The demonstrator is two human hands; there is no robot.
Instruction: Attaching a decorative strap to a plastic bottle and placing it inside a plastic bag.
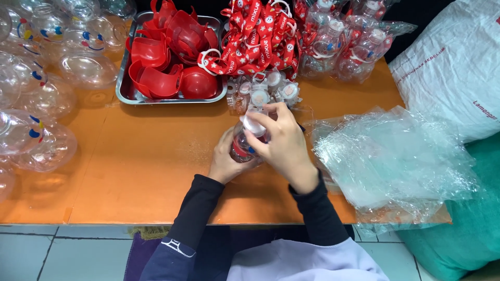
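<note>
Head view: I see clear round shells (36,83) far left of the small clear bottle (244,144), then a metal tray (125,78) of red caps up-left of it. My left hand (225,161) has its grip clamped on the bottle's body; my right hand (281,143) pinches its white lid (254,125). Crumpled plastic bags (390,156) lie right of the bottle on the orange tabletop (130,171).

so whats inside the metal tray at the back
The metal tray holds a heap of red plastic cup-shaped parts, some with handles. They cover its floor, so anything underneath is hidden.
</note>
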